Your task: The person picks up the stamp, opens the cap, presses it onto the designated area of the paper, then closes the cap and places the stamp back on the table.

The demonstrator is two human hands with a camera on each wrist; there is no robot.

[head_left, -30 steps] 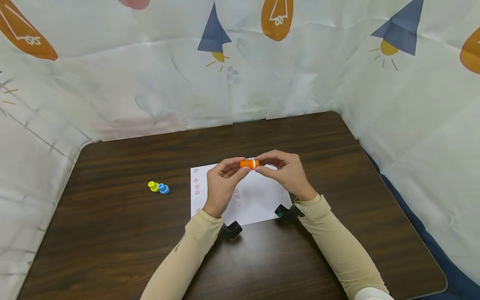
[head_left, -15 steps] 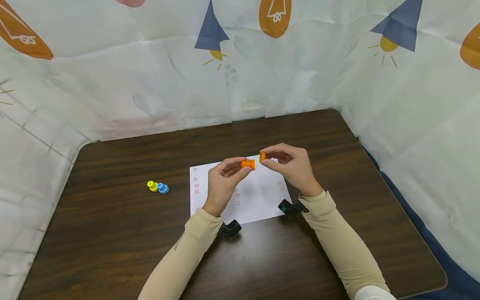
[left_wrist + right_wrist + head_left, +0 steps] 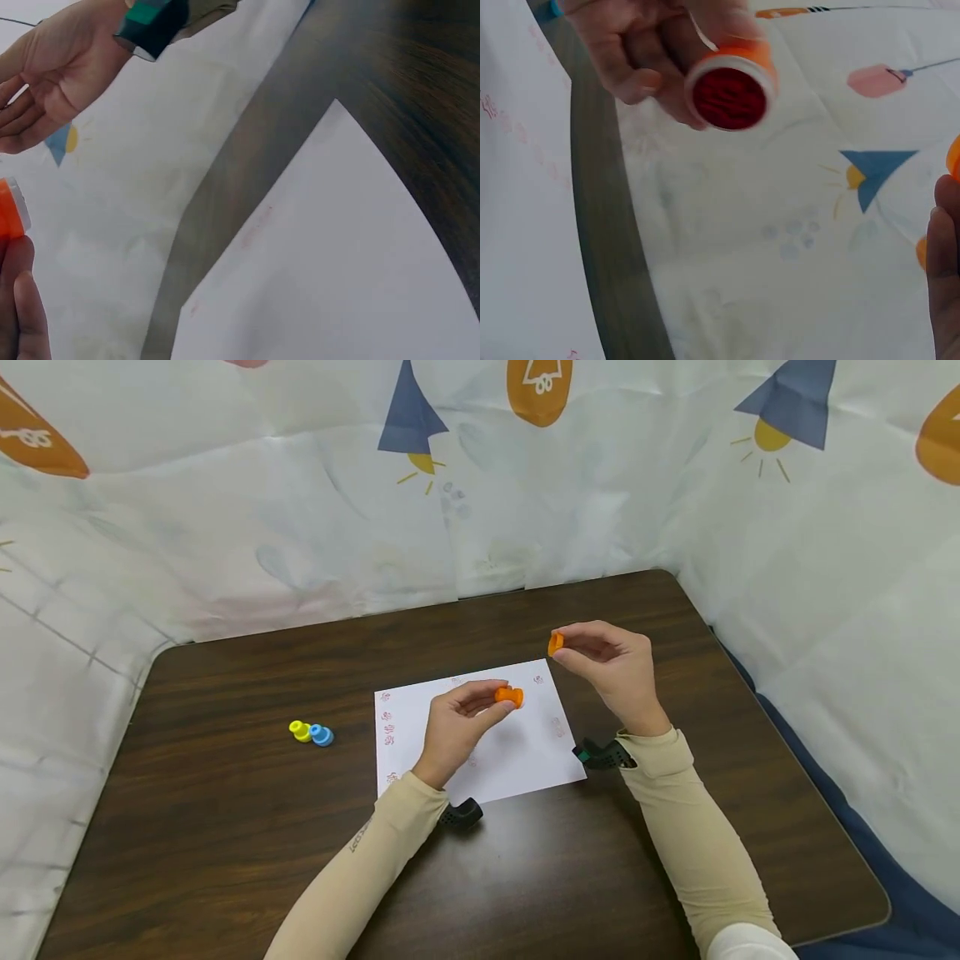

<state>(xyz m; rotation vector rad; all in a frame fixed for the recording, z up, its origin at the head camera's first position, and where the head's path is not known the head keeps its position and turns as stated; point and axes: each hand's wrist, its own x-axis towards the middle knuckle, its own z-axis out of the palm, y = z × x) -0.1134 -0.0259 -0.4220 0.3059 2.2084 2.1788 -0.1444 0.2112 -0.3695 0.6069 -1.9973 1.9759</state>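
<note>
Over the paper, my left hand [image 3: 459, 720] pinches an orange self-inking toy stamp [image 3: 510, 696] between thumb and fingers. Its round red inked face [image 3: 730, 98] with a white rim shows in the right wrist view. Farther right and higher, my right hand [image 3: 617, 670] holds the orange stamp cap [image 3: 556, 643] by its edge, apart from the stamp. A white sheet of paper [image 3: 536, 752] with small red stamped marks, some faint, lies flat below the hands.
A yellow stamp [image 3: 300, 731] and a blue stamp [image 3: 322, 735] stand side by side on the dark wooden table [image 3: 225, 843], left of the paper. A printed white cloth [image 3: 300, 527] hangs behind and around the table.
The cap has come off the stamp. My right hand has moved up and right with it, while my left hand has shifted slightly right, turning the stamp's end toward the right.
</note>
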